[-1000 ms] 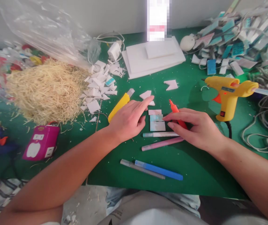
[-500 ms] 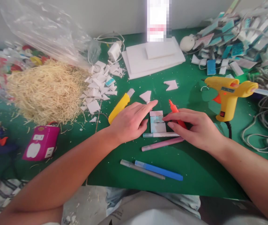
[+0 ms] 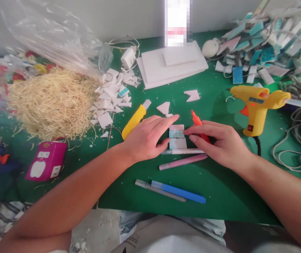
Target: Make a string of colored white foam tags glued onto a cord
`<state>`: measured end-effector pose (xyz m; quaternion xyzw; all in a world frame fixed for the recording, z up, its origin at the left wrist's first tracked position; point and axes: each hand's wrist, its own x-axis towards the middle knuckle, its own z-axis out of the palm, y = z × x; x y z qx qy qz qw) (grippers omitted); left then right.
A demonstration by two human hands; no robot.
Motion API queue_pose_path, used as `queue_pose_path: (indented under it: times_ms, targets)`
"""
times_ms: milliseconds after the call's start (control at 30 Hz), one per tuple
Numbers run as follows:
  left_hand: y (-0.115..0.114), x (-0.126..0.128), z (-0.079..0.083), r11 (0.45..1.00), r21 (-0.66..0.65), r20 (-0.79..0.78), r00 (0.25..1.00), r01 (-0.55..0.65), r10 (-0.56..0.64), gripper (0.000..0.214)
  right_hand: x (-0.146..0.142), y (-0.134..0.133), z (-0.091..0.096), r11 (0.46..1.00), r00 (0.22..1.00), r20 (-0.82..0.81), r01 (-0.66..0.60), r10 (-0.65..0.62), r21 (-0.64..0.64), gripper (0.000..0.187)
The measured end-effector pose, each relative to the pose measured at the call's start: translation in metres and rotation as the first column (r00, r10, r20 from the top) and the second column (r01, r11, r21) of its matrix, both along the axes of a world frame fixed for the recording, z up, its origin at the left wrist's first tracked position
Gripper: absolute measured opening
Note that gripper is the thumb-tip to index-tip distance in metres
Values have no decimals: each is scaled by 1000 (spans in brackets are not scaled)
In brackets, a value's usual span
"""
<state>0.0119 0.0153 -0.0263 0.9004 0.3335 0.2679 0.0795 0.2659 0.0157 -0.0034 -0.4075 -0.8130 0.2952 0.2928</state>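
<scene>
Left hand (image 3: 148, 136), thumb and fingers parted, and right hand (image 3: 215, 142), gripping an orange marker (image 3: 197, 121), flank small flat pieces (image 3: 176, 134).

Orange marker (image 3: 196, 119) and glue gun (image 3: 255, 119): smooth plastic. Bag (image 3: 53, 35): glossy, creased plastic film. Shavings (image 3: 53, 102): rough, matt, straw-like fibre. Small tiles (image 3: 177, 134): smooth, matt. Surface (image 3: 232, 196): matt.

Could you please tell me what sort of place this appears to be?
Probably a craft workshop: a yellow hot glue gun, a yellow utility knife and a stack of white boards share the green tabletop.
</scene>
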Motion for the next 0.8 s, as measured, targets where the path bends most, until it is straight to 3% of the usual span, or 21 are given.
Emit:
queue_pose_path:
  times_ms: [200, 333, 433, 533, 667, 800]
  targets:
    - [1, 0, 1, 1000, -7, -7, 1000, 8, -8, 53, 0, 0, -1, 1000, 1000, -17, 9, -9, 8, 19]
    - [1, -1, 1, 1000, 2, -14, 1000, 3, -3, 52, 1, -1, 1, 998, 998, -57, 28, -32, -54, 23]
    - [2, -1, -1, 1000, 7, -4, 1000, 10, -10, 52, 4, -3, 2, 991, 978, -200, 34, -60, -131, 40]
    - [3, -2, -2, 1000, 7, 20, 1000, 20, -20, 52, 4, -5, 0, 978, 908, -394, 64, -139, -198, 52]
    - [2, -3, -1, 999, -8, 24, 999, 42, -42, 53, 0, -5, -4, 964, 838, -489, 153, -243, -217, 36]
    - [1, -3, 1, 998, -36, 9, 998, 55, -55, 63, -4, -4, -5, 961, 791, -557, 138, -253, -240, 10]
